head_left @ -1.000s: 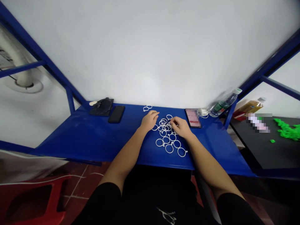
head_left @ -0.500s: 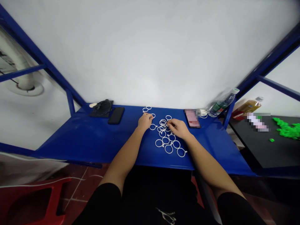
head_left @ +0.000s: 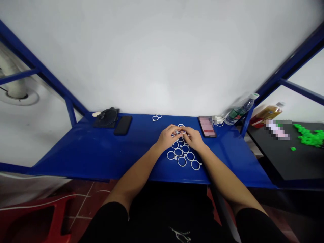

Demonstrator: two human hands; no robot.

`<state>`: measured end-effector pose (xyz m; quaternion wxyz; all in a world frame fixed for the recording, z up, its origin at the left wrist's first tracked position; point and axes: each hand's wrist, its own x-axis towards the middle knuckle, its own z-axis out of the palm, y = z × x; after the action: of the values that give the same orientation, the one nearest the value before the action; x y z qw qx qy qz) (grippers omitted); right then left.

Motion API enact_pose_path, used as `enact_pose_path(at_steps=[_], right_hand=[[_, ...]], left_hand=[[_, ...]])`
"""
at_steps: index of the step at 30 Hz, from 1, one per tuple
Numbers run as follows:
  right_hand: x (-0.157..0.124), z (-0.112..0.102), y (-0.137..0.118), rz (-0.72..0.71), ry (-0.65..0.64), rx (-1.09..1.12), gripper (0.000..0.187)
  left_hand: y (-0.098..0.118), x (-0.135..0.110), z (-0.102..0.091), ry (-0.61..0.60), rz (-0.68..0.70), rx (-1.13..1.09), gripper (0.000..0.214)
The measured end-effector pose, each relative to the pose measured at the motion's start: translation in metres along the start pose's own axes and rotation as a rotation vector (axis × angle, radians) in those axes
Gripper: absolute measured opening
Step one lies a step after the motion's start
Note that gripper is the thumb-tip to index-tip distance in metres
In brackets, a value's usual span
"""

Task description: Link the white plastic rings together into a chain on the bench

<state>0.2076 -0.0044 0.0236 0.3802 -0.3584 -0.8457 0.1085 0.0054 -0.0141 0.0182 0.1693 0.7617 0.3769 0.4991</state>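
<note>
Several white plastic rings (head_left: 182, 156) lie scattered in the middle of a blue metal table (head_left: 101, 152). My left hand (head_left: 168, 136) and my right hand (head_left: 194, 137) meet above the far part of the pile. Both have their fingers pinched together on a white ring (head_left: 180, 132) held between them. A separate pair of white rings (head_left: 156, 117) lies farther back near the wall.
A black phone (head_left: 123, 125) and a dark bundle (head_left: 106, 116) lie at the back left. A phone with a pink screen (head_left: 207, 126) and a plastic water bottle (head_left: 238, 109) are at the back right. Green pieces (head_left: 308, 136) lie on a black table to the right. A red stool (head_left: 32, 219) stands at lower left.
My left hand has moved right from the left side of the pile to meet my right hand. Both hands now pinch a ring together above the pile.
</note>
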Motion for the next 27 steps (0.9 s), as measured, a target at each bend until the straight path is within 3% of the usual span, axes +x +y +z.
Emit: enact_pose_path(at_steps=[4, 8, 16, 22, 27], right_hand=[[-0.001, 0.000, 0.000, 0.047, 0.066, 0.032, 0.028], [-0.001, 0.000, -0.003, 0.050, 0.030, 0.062, 0.032], [0.000, -0.004, 0.000, -0.024, -0.029, 0.047, 0.037], [0.002, -0.002, -0.003, -0.069, -0.033, 0.087, 0.038], [0.003, 0.001, -0.006, -0.092, -0.001, 0.136, 0.043]], left_hand=[[-0.005, 0.002, -0.002, 0.082, -0.015, -0.009, 0.023], [-0.004, 0.003, -0.007, 0.059, 0.009, 0.000, 0.014], [0.005, 0.002, -0.007, 0.153, 0.163, 0.063, 0.025], [0.010, 0.005, -0.009, 0.192, 0.254, 0.031, 0.013], [0.014, 0.006, -0.010, 0.227, 0.370, 0.182, 0.008]])
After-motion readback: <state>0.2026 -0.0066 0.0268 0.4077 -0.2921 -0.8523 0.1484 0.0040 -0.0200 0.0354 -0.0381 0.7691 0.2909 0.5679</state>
